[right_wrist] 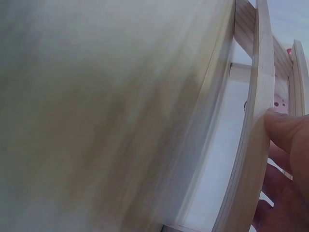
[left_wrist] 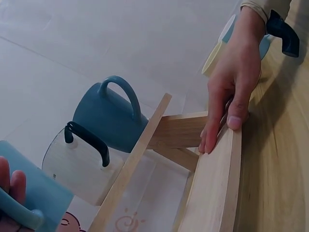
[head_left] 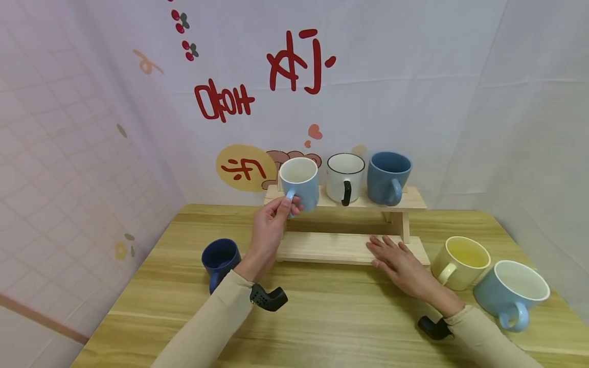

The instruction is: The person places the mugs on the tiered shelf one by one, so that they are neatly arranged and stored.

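A: Hands?
B: Apart. Left hand [head_left: 271, 225] pinches the handle [left_wrist: 21, 212] of a light-blue, white-lined mug [head_left: 307, 193]; right hand [head_left: 402, 266] lies with fingers extended on the lower board of a two-tier pale wooden shelf [head_left: 322, 248], thumb at its front edge.
A: Why like that?
B: My guess: the handle grip keeps the mug upright, and the right hand steadies the shelf.
A: Mug's where?
B: Upper tier, left end. Can't tell if its base touches.
A: Neighbours?
B: White mug with black rim and handle [head_left: 338, 186], then a steel-blue mug [head_left: 382, 179]. Handles face frontward, probably for easy grabbing.
A: Further out?
B: On the wood-grain counter [head_left: 349, 317]: navy mug [head_left: 220, 258] left; pale-yellow mug [head_left: 467, 273] and another light-blue, white-lined mug [head_left: 499, 294] right, all upright.
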The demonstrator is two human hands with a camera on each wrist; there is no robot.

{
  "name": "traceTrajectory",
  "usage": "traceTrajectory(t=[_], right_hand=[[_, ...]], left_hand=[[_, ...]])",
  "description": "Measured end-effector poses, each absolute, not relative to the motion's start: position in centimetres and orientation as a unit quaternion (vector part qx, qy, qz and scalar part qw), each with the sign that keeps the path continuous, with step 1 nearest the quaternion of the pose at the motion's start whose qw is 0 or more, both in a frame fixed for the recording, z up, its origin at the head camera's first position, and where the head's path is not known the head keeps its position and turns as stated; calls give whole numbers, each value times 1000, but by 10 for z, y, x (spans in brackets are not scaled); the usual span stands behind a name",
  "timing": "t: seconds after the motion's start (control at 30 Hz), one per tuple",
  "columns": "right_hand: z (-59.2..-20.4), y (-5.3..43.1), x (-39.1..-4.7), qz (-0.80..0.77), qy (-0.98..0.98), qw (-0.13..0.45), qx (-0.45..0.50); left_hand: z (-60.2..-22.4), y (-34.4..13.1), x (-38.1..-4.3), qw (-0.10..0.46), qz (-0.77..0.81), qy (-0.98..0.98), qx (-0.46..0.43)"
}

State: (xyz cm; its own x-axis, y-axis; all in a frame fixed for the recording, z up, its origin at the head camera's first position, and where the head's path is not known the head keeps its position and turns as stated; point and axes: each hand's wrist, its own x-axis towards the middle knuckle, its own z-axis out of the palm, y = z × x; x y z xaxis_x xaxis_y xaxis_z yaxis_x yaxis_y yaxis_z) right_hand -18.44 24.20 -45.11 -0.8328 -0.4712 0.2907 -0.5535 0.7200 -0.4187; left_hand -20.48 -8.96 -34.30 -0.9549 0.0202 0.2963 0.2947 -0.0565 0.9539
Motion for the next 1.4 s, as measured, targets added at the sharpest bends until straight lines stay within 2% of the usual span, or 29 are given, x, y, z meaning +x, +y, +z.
traceTrajectory(t=[1.03, 1.4], right_hand=[[-454, 239, -182, 257, -922, 79, 278], [-450, 242, -184, 248, -923, 88, 279]], left_hand=[[-359, -72, -244, 78, -710, -695, -77], [-354, -66, -255, 92, -683, -716, -114]])
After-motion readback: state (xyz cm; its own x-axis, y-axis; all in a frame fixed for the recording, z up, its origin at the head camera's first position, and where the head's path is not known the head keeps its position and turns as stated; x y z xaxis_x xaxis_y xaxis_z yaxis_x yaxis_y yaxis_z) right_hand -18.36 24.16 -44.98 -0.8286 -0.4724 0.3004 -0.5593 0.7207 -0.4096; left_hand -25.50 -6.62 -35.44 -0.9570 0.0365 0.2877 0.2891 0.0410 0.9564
